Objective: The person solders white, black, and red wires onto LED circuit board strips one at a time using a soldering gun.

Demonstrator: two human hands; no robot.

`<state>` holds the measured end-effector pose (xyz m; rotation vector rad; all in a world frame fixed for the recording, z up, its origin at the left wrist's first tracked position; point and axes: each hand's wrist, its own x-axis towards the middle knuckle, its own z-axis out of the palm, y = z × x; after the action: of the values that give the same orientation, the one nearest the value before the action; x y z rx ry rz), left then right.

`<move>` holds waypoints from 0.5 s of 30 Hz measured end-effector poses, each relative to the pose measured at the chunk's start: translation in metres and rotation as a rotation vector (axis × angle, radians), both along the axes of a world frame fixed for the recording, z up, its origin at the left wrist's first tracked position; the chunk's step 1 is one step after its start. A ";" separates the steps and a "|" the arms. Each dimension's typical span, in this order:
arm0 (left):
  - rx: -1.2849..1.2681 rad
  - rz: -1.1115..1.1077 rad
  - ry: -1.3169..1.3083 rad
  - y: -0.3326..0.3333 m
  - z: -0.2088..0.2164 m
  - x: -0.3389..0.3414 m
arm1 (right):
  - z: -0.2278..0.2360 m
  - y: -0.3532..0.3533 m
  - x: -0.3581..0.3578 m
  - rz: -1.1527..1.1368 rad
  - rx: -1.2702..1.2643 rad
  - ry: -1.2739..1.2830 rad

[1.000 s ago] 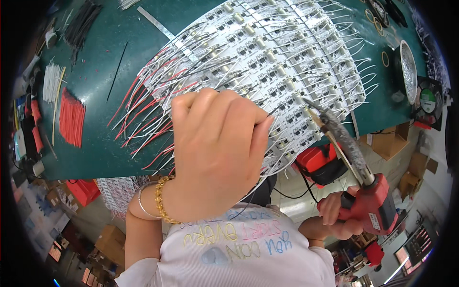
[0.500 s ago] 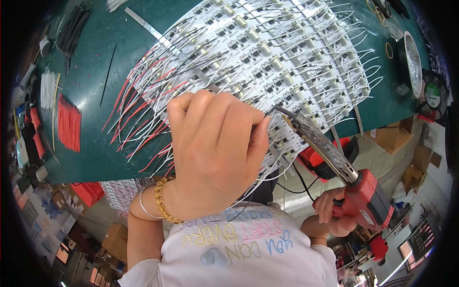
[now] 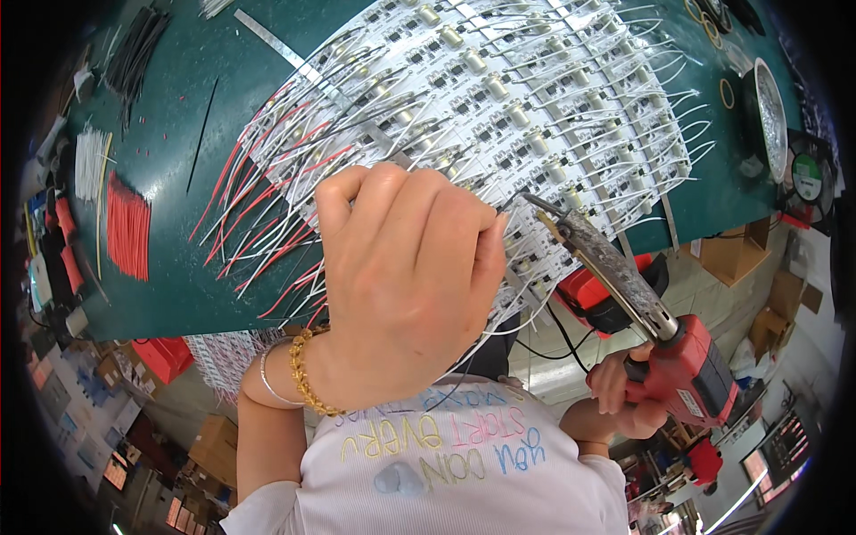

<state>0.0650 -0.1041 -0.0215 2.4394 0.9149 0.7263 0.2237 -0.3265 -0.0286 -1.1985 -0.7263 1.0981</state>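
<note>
My left hand (image 3: 406, 267) is closed in a pinch over the near edge of a white circuit-board panel (image 3: 477, 134). A thin dark wire (image 3: 457, 385) trails out below that hand; the pinched end is mostly hidden behind the fingers. My right hand (image 3: 620, 392) grips a red-handled soldering gun (image 3: 682, 370) at the lower right. Its dark tip points up-left over the panel, just right of my left fingertips and apart from them. Rows of small parts cover the panel, and red, white and black wires (image 3: 259, 192) fan out from its left side.
Metal strips (image 3: 276, 46) lie across the panel. On the green table (image 3: 178, 303) at left are bundles of red wires (image 3: 127, 227), white wires (image 3: 89, 165) and black wires (image 3: 134, 53). A metal bowl (image 3: 769, 120) and a wire spool (image 3: 807, 174) stand at right.
The soldering gun has shifted slightly right, its tip drawing away from my left fingertips. My left hand stays nearly in place; the panel has hardly moved.
</note>
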 end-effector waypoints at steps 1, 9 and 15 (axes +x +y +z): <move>-0.004 -0.001 0.008 0.000 0.000 0.000 | 0.000 0.000 -0.001 -0.014 -0.009 0.025; -0.002 -0.007 0.001 0.000 0.000 0.001 | 0.002 0.005 0.003 -0.011 -0.070 0.001; 0.000 0.005 0.014 0.000 0.001 -0.001 | -0.003 -0.002 0.008 0.067 0.010 0.003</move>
<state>0.0644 -0.1045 -0.0208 2.4463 0.9269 0.7120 0.2316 -0.3280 -0.0312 -1.1715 -0.7733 1.1496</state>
